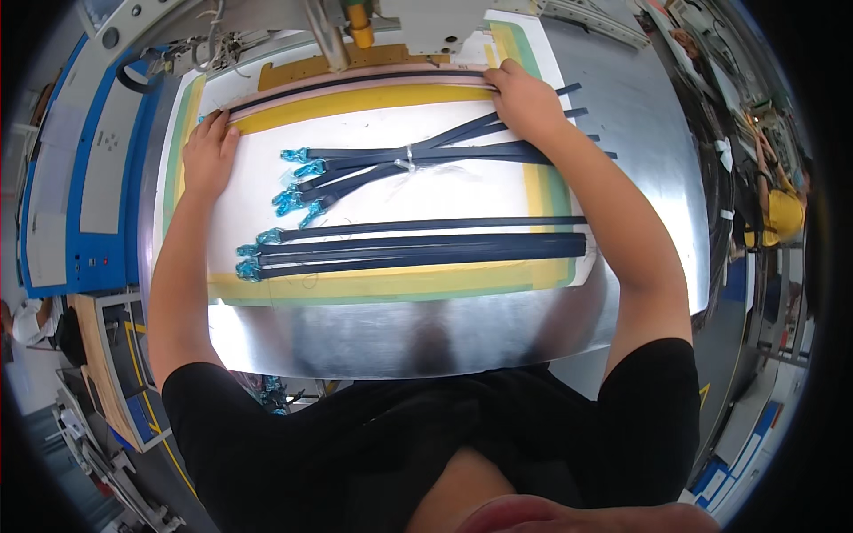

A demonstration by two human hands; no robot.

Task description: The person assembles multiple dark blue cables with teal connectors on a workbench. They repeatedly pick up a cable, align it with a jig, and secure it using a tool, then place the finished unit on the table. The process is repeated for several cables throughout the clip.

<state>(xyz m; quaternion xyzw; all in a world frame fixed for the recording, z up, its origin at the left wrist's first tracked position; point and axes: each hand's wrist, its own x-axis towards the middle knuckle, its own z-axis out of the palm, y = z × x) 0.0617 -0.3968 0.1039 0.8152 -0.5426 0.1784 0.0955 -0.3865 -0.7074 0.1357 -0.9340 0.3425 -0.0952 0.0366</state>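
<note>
A dark blue strap (355, 80) lies lengthwise in a pink-edged channel with a yellow strip along its near side. My left hand (210, 158) is closed on the strap's left end, its fingertips hiding that end. At the opposite end, my right hand (530, 105) pinches the strap between thumb and fingers. Nearer to me, a bundle of dark straps with light blue clips (289, 200) is gathered by a clear tie (407, 159). Its right ends fan out under my right wrist. Several more dark straps (418, 249) lie side by side in front of the bundle.
Machine parts, including a brass-coloured cylinder (360, 27), hang just beyond the channel. A white sheet edged with yellow and green tape (391, 289) covers part of the metal table (622, 80). To the left stands a blue and white machine cabinet (98, 178). Another person (777, 213) is at far right.
</note>
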